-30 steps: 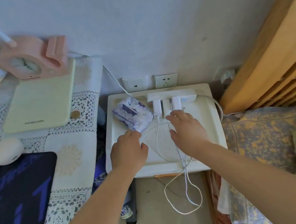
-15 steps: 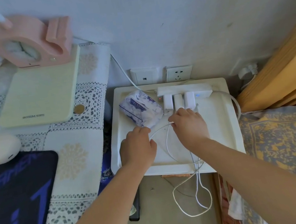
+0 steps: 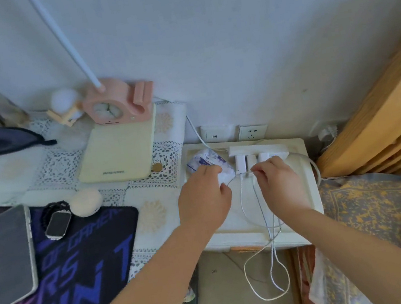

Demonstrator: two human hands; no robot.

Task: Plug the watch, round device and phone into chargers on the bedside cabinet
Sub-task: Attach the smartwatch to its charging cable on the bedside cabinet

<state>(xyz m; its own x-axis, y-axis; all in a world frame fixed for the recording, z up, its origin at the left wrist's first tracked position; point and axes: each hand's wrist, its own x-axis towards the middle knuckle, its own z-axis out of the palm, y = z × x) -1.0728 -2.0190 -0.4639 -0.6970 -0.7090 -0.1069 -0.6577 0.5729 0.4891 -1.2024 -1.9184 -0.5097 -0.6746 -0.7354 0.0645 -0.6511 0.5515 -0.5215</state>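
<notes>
Both hands are over the white bedside cabinet [image 3: 306,214]. My left hand [image 3: 204,201] is closed around a white charging cable that runs toward the chargers [image 3: 247,161], three white plugs in a power strip [image 3: 256,148]. My right hand [image 3: 282,186] pinches another white cable just below those plugs. Cables [image 3: 265,270] hang in loops over the cabinet's front edge. On the desk at the left lie the phone [image 3: 7,257] face up, the black-strapped watch [image 3: 57,223] and the round cream device [image 3: 86,202].
A tissue packet [image 3: 206,162] lies on the cabinet by my left hand. Wall sockets [image 3: 252,132] sit behind it. A pink clock lamp [image 3: 118,104] stands on its cream base [image 3: 118,151] on the lace-covered desk. A wooden bed frame [image 3: 383,117] and patterned bedding [image 3: 376,210] are at the right.
The view has tilted left and up, bringing the phone, watch and round device into sight. My hands stay at the plugs, the right fingers now pinching a cable.
</notes>
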